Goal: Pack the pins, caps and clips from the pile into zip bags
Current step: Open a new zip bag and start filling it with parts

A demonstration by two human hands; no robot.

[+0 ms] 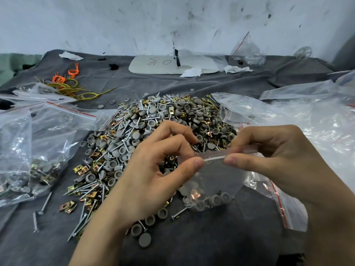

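Looks forward and down from head height, a single wide-angle view, onto the pile (159,143) from close on its near side. Faces the smudged wall (115,20) beyond the pile. Takes in the grey cloth (211,246) left, right and short of the pile, with the left hand (153,169) and right hand (278,160) large just before it.

Matt grey plastic caps (153,110), shiny metal pins (123,129) and brassy glossy clips (80,168) lie on soft dark cloth (221,237); the zip bag (217,175) is clear glossy plastic.
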